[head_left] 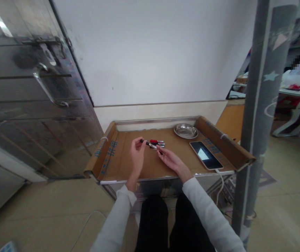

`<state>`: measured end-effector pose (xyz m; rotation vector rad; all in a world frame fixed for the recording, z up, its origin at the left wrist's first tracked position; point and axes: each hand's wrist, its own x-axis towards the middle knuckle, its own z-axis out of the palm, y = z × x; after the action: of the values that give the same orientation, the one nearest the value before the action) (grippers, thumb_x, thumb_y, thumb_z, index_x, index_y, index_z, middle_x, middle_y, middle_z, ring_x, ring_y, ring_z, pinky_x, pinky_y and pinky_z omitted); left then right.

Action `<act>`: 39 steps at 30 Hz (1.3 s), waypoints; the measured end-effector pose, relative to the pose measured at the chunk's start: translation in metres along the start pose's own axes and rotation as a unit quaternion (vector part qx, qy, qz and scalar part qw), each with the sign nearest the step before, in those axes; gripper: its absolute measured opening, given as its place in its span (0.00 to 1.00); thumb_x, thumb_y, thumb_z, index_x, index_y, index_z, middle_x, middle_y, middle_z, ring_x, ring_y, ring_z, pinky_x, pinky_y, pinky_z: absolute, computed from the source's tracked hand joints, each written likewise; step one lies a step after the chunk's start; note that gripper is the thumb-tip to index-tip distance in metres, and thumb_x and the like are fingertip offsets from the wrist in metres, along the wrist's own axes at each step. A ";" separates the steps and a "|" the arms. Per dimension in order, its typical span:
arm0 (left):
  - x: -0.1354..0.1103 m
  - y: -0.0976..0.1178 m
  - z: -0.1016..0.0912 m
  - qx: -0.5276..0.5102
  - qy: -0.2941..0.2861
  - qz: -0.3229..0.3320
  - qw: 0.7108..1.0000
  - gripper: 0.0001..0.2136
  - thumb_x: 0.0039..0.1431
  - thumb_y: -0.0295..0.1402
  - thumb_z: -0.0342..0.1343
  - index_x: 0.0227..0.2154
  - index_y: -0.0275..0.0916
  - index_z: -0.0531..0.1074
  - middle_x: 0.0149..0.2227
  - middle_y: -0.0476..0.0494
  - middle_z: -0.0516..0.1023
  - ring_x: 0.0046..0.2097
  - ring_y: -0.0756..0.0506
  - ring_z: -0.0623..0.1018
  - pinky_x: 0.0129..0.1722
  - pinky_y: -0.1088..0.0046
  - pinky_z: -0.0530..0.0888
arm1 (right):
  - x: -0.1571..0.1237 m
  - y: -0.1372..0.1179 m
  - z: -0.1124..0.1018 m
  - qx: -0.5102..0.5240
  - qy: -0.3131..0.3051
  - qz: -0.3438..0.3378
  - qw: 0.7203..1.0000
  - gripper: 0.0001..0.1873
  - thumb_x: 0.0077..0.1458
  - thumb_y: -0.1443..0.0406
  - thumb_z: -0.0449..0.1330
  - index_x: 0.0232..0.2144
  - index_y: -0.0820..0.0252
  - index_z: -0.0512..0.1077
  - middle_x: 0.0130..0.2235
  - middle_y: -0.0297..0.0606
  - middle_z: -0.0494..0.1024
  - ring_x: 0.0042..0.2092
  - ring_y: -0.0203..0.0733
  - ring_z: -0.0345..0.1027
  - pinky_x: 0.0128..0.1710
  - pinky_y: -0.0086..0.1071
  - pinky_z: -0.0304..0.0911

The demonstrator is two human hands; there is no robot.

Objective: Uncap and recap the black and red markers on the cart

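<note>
Pen sits fingertip-pinched in left hand and right hand.

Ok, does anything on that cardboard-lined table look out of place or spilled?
Nothing looks spilled. Mildly odd: the phone lies askew near the right front corner of the table, its white cable hanging over the front edge, where it might get snagged.

Head-worn view, forward and down
From above the black-trousered legs, it faces a cardboard-lined table close by, left hand and right hand near mid-frame, white wall beyond.
</note>
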<state>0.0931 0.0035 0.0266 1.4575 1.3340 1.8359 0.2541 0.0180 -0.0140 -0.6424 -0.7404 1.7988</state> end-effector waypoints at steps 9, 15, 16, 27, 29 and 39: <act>-0.004 -0.044 -0.004 0.155 -0.249 0.004 0.956 0.05 0.53 0.32 0.57 0.33 0.39 0.69 0.34 0.47 0.75 0.37 0.47 0.74 0.42 0.66 0.72 | -0.006 -0.007 -0.019 -0.226 0.096 -0.196 0.949 0.14 0.42 0.62 0.67 0.34 0.59 0.75 0.37 0.37 0.79 0.40 0.39 0.72 0.48 0.38 0.65; -0.004 -0.040 0.012 0.274 -0.266 0.125 0.916 0.05 0.56 0.27 0.53 0.36 0.39 0.67 0.40 0.44 0.70 0.47 0.44 0.70 0.48 0.61 0.68 | 0.001 -0.004 -0.009 -0.506 0.025 -0.268 0.820 0.06 0.51 0.62 0.60 0.31 0.54 0.76 0.37 0.35 0.79 0.41 0.42 0.71 0.46 0.39 0.63; -0.004 -0.040 0.012 0.277 -0.262 0.132 0.915 0.06 0.56 0.26 0.52 0.38 0.38 0.67 0.42 0.43 0.69 0.47 0.43 0.69 0.49 0.61 0.68 | 0.001 -0.004 -0.007 -0.542 0.017 -0.271 0.795 0.06 0.51 0.64 0.59 0.32 0.53 0.77 0.37 0.35 0.79 0.41 0.42 0.70 0.46 0.39 0.63; -0.010 -0.036 0.010 0.288 -0.343 0.191 0.873 0.11 0.60 0.34 0.51 0.44 0.41 0.69 0.42 0.43 0.70 0.47 0.43 0.69 0.49 0.64 0.68 | -0.016 -0.016 -0.022 -0.667 0.014 -0.288 0.687 0.12 0.54 0.67 0.57 0.41 0.54 0.73 0.43 0.38 0.77 0.45 0.44 0.66 0.46 0.40 0.58; -0.009 -0.036 0.015 0.312 -0.341 0.189 0.866 0.08 0.60 0.34 0.51 0.40 0.40 0.71 0.40 0.43 0.70 0.45 0.44 0.70 0.47 0.66 0.68 | -0.015 -0.014 -0.027 -0.670 0.043 -0.303 0.677 0.11 0.52 0.68 0.58 0.40 0.56 0.73 0.44 0.41 0.75 0.47 0.45 0.64 0.48 0.41 0.57; -0.004 -0.032 0.014 0.379 -0.223 0.154 0.885 0.10 0.61 0.30 0.49 0.44 0.42 0.70 0.42 0.43 0.71 0.44 0.45 0.72 0.45 0.68 0.68 | -0.005 -0.007 -0.028 -0.722 0.127 -0.279 0.620 0.07 0.55 0.67 0.53 0.32 0.60 0.72 0.35 0.43 0.73 0.40 0.46 0.64 0.42 0.37 0.59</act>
<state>0.1006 0.0199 -0.0034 2.4265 1.7218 1.0074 0.2801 0.0200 -0.0274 -1.4080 -1.8967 0.1595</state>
